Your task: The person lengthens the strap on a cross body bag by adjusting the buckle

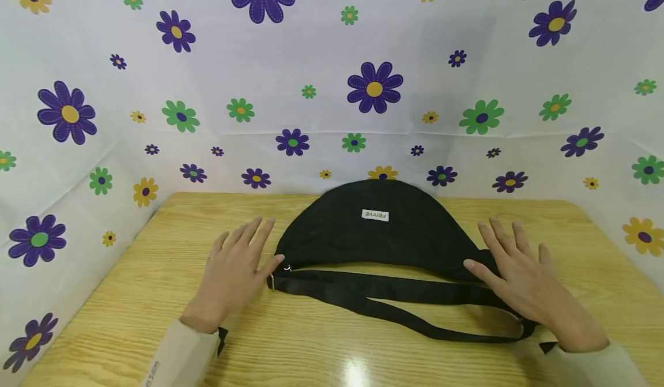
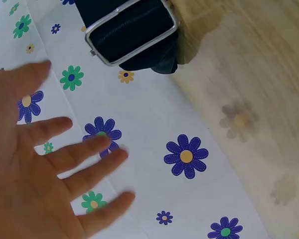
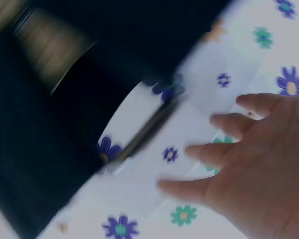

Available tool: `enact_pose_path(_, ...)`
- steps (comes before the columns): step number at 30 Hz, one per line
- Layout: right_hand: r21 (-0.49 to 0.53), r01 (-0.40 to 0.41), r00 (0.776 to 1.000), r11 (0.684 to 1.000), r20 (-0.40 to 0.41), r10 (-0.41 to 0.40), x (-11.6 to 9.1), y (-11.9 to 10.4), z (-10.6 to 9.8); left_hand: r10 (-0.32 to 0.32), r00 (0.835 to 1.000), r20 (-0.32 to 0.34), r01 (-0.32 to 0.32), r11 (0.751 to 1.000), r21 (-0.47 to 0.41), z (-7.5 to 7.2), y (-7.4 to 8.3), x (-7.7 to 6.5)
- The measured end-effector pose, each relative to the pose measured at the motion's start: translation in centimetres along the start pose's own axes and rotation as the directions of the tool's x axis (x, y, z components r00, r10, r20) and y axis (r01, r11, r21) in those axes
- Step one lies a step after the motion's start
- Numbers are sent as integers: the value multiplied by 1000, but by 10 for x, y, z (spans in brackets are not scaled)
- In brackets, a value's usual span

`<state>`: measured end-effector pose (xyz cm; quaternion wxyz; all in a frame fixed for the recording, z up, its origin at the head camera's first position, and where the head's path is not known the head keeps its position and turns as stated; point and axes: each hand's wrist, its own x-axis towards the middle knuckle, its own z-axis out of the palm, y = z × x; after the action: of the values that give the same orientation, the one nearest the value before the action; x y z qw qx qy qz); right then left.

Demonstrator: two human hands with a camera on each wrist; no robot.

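The black waist bag [image 1: 373, 245] lies on the wooden table [image 1: 290, 352] between my hands, its curved edge away from me and its strap [image 1: 415, 291] looped along the near side, with the white label [image 1: 375, 215] reading upside down. My left hand [image 1: 230, 277] is spread, palm down, its thumb overlapping the bag's left corner just beside the metal buckle [image 2: 132, 32]. My right hand [image 1: 526, 292] is likewise spread, thumb over the bag's right end; whether either thumb makes contact I cannot tell.
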<state>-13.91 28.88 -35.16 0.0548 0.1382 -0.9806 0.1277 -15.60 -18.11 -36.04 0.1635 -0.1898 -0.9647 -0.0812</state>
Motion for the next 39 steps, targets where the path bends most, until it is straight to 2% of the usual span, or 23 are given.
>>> enact_pose_path(3,126,87,996,988,-38,-83,5,-9,-5,52,997,-59,-55,997,-54,-5,-1,2)
enact_pose_path(6,239,160,986,958,-78,-146,11,-20,-10,77,993,-89,-86,991,-101,-8,-2,3)
enact_pose_path(14,481,260,965,837,-104,-240,26,-47,-10,52,999,-16,-54,978,-200,-7,-7,2)
enact_pose_path(20,577,250,957,777,-26,-288,34,-64,-8,64,998,14,-56,948,-312,-4,-13,1)
enact_pose_path(27,654,153,954,741,99,-284,45,-79,-6,59,995,76,-22,910,-415,-4,-19,1)
enact_pose_path(30,676,139,946,723,126,-300,49,-85,-4,54,994,99,-2,888,-459,-4,-22,0)
enact_pose_path(35,733,104,934,673,161,-319,58,-93,4,59,989,134,20,854,-520,-5,-26,0)
enact_pose_path(39,751,71,930,657,188,-315,64,-99,9,50,982,180,61,823,-564,-5,-29,0)
